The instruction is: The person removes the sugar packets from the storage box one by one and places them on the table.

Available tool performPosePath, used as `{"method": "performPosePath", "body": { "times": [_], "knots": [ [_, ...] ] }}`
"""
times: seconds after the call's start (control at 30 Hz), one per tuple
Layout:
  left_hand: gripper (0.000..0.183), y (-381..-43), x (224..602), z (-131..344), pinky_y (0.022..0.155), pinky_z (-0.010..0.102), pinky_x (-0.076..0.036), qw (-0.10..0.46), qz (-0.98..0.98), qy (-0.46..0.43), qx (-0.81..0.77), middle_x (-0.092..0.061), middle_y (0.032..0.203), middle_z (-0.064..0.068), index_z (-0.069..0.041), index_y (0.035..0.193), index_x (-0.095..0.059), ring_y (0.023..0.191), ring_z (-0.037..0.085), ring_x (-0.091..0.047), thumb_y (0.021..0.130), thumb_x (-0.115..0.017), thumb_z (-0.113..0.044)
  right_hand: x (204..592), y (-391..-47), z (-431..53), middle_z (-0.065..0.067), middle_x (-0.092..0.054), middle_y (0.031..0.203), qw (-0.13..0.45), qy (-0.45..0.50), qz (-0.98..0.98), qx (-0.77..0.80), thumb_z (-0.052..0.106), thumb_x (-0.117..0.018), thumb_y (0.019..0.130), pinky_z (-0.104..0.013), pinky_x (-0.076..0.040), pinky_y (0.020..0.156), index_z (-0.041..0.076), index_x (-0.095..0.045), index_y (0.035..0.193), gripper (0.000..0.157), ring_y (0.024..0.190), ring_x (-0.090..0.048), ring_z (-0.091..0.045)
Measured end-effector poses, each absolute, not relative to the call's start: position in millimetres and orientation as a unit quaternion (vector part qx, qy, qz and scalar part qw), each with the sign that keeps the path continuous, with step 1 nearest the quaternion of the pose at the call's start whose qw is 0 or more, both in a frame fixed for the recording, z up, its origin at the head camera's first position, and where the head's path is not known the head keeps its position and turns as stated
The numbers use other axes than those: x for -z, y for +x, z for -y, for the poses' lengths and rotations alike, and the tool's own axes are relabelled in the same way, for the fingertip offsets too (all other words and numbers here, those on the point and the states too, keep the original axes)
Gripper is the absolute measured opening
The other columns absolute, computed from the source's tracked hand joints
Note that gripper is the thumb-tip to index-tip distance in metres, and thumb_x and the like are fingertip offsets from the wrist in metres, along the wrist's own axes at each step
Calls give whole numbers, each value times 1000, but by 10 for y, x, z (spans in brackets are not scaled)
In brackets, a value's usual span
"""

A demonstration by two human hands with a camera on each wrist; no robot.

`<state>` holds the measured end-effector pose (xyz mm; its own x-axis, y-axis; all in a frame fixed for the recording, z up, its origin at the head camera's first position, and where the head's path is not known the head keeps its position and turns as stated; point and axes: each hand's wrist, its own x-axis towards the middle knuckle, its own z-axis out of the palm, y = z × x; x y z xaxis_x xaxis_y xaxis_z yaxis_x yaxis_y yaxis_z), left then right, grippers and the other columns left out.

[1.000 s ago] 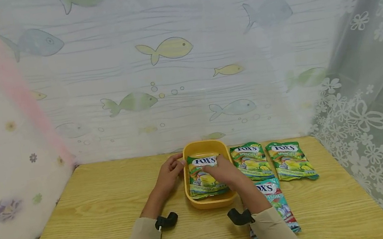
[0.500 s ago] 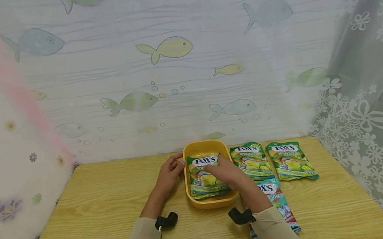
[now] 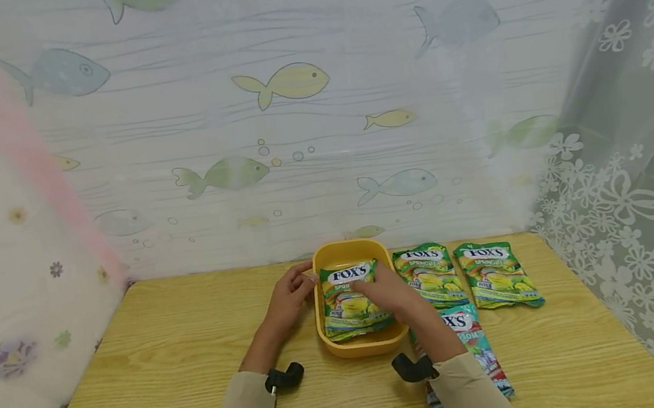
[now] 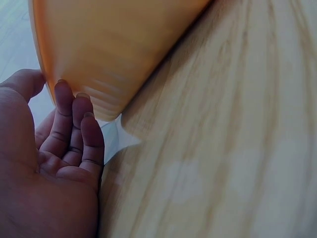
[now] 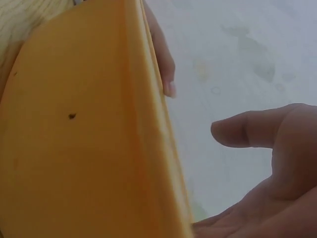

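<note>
A yellow plastic box [image 3: 363, 350] stands near the table's back edge. In it lies a green Fox's candy bag [image 3: 348, 312], face up. At the box's left rim my left hand [image 3: 283, 304] has its thumb at the rim and its bent fingers along the outer wall, as the left wrist view shows. My right hand [image 3: 386, 293] reaches over the right rim. Its thumb [image 5: 242, 129] stands out straight above the rim, over the bag in the head view. The other right fingers are hidden inside the box, so their contact with the bag cannot be seen.
Two more green Fox's bags, a nearer one [image 3: 428, 280] and a farther one [image 3: 497, 278], lie right of the box. A teal and red Fox's bag [image 3: 482, 353] lies below them, partly under the right forearm. A fish-patterned curtain [image 3: 298, 131] hangs behind the table.
My right hand has shifted slightly to the right, with its thumb uncovering more of the bag's print. The bag has shifted slightly. My left hand looks unmoved.
</note>
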<state>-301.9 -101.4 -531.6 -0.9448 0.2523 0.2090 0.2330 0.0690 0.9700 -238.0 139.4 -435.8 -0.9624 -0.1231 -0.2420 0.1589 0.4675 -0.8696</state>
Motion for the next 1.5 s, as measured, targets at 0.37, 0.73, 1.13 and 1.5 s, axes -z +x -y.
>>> {"method": "performPosePath", "body": {
  "times": [0.37,0.73,1.13,1.5],
  "knots": [
    [48,-3028,5323,1023,85,33,-50,4,-729,161,-665,-71,98,16,-7,152,-56,90,30,-62,109,-64,-26,4422,-2441,-1444,-35,-18,167,162,19,-791,589,27,-59,108,-69,-31,117,-9,-12,165,83,151,-28,-56],
    [46,-3021,5314,1032,84,32,-50,2,-728,155,-668,-71,96,12,-9,151,-57,90,28,-62,109,-65,-26,4493,-2430,-1402,-36,-32,155,140,-12,-775,616,0,-52,108,-63,-43,108,-10,-14,162,67,138,-43,-55],
    [44,-3007,5310,1006,85,34,-50,0,-729,154,-667,-72,97,13,-10,150,-58,91,31,-62,109,-64,-24,4543,-2397,-1416,-38,-28,161,109,2,-791,602,-2,-51,106,-53,-42,90,-6,-15,165,69,129,-49,-52],
    [44,-3006,5322,1008,88,36,-49,4,-723,157,-672,-71,97,14,-11,150,-58,91,31,-60,109,-65,-24,4492,-2344,-1422,-36,-28,163,89,18,-798,596,1,-50,107,-59,-43,96,-3,-20,165,66,141,-43,-55]
  ]
}}
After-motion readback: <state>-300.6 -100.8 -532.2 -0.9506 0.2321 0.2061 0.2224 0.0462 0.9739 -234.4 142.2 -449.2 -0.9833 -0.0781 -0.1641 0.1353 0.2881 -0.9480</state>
